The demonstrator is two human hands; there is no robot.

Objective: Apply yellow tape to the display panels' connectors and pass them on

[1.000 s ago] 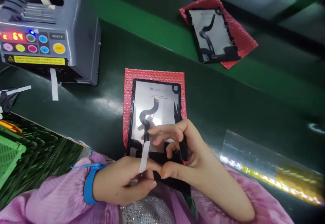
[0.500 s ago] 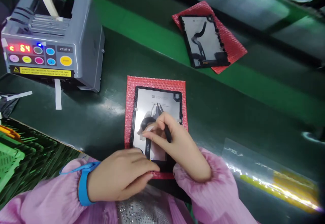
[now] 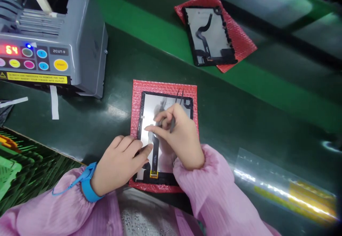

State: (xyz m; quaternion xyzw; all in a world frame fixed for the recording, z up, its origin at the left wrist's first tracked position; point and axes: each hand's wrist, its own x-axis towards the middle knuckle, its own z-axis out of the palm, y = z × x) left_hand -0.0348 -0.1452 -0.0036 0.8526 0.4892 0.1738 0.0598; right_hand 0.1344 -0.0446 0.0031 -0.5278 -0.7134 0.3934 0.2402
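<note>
A tablet-sized screen panel [image 3: 165, 173] lies silver back up on red bubble wrap [image 3: 135, 97], inside a black frame. A black flex cable [image 3: 155, 154] runs along its back from a yellow connector end. My left hand [image 3: 121, 159] is open at the panel's left side, the thumb tip on or right beside the cable. Over the panel, my right hand [image 3: 180, 132] keeps black tweezers [image 3: 173, 122] in its curled fingers, their tips pointing away from me. Its thumb and forefinger are near the cable's upper part, by a pale strip that I cannot make out clearly.
A grey tape dispenser [image 3: 88, 47] stands at the left, with a white tape strip [image 3: 54, 104] hanging from its outlet. Another panel [image 3: 213, 43] on red bubble wrap [image 3: 242, 43] lies at the back. Clear film with yellow parts [image 3: 283, 186] is at the right, green crates [image 3: 9, 170] lower left.
My left hand has moved up from the panel's lower edge to the cable, uncovering the yellow connector end. The right hand has shifted slightly upward, and the tweezers now point further right.
</note>
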